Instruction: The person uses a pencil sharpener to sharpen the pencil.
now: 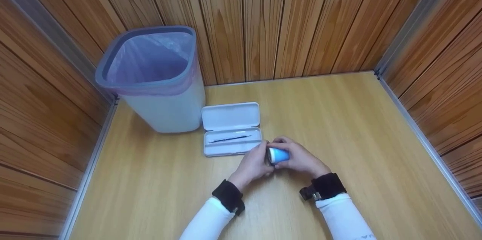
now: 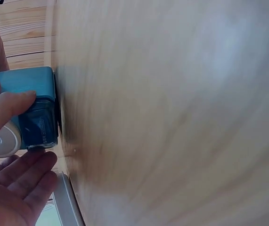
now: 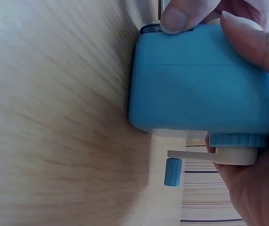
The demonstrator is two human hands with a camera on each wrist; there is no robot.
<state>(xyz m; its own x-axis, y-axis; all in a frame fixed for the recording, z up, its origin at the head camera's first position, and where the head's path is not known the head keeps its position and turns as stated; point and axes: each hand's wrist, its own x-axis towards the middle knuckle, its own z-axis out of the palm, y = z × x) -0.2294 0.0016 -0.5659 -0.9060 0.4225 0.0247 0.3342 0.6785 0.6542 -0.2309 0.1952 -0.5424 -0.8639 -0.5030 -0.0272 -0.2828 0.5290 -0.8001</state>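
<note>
Both hands are on a blue crank pencil sharpener (image 1: 280, 155), low over the table at the centre of the head view. My right hand (image 1: 300, 159) grips its blue body (image 3: 186, 89) from the right. My left hand (image 1: 255, 161) holds the front end, its thumb on the clear dark drawer (image 2: 39, 123) and its other fingers beneath. In the right wrist view, the cream crank arm with its blue knob (image 3: 173, 172) sticks out from the back. A pale open pencil case (image 1: 230, 115) lies just beyond the left hand, with one slim dark pencil or pen (image 1: 229, 139) in it.
A tall bin (image 1: 165, 113) with a grey rim and a pinkish liner stands at the back left, close to the pencil case. Wood-panelled walls (image 1: 301, 25) enclose the table (image 1: 361, 130) at the back and on both sides.
</note>
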